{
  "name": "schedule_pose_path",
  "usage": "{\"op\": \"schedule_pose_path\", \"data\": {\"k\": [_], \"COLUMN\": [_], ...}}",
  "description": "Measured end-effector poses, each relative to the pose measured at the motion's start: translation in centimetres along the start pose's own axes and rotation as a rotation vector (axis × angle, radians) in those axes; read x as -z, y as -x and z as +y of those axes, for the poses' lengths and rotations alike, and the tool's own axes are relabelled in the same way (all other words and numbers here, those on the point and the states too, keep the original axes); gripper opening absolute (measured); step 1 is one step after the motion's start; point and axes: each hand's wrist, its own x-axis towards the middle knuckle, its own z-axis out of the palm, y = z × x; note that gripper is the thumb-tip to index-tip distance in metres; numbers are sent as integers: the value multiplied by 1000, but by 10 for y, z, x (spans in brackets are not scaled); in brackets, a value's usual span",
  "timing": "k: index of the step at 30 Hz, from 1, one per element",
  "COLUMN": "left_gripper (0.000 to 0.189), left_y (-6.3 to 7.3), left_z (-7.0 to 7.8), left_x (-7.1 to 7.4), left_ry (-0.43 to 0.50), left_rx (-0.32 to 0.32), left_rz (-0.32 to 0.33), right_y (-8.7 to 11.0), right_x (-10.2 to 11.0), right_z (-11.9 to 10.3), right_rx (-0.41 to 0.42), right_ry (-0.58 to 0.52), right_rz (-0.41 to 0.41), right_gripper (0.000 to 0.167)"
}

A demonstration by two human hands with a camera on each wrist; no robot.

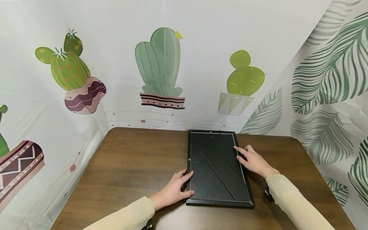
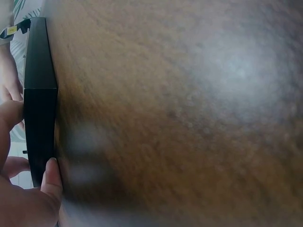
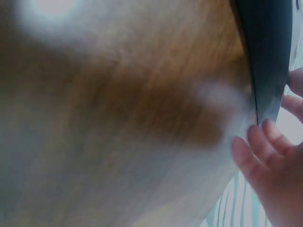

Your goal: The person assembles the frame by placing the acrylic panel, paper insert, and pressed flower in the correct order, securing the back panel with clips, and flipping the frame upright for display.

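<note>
A black picture frame (image 1: 218,166) lies back side up on the wooden table, its dark backing board showing a slanting line and a thin pale border. My left hand (image 1: 173,190) holds its left edge near the front corner; thumb and a fingertip lie over the rim. In the left wrist view another finger (image 2: 52,179) bends against the frame's side wall (image 2: 41,127). On the opposite edge, farther back, my right hand (image 1: 254,161) grips the rim, with two digits on top. Several fingers (image 3: 260,146) sit low by the side wall (image 3: 270,52) in the right wrist view.
The brown wooden table (image 1: 138,156) has rounded back corners. Behind it hangs a white cloth (image 1: 201,64) printed with potted cacti, and on the right a cloth with green leaves (image 1: 325,70). The frame's far end is close to the table's back edge.
</note>
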Motion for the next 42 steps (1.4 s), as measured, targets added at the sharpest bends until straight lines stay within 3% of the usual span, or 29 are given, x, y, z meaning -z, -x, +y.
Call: {"op": "schedule_pose_path", "data": {"k": [3, 7, 14, 19, 24, 32, 42], "left_gripper": [74, 74, 75, 75, 74, 74, 74], "left_y": [0, 0, 0, 0, 0, 3, 8], "left_z": [0, -1, -3, -1, -1, -4, -8], "left_x": [0, 0, -3, -3, -1, 1, -1], "left_ry": [1, 2, 5, 13, 13, 11, 32], "left_rx": [-2, -5, -5, 1, 1, -7, -13], "left_rz": [4, 13, 13, 8, 15, 33, 39], "right_y": [-10, -31, -65, -79, -84, -85, -87], "right_x": [-1, 0, 8, 8, 5, 4, 4], "right_z": [4, 5, -8, -8, -7, -6, -5], "right_rx": [47, 70, 28, -7, 13, 46, 59], "right_ry": [2, 23, 36, 97, 184, 190, 179], "right_rz": [64, 73, -44, -56, -62, -61, -125], "right_gripper": [46, 48, 60, 57, 56, 55, 54]}}
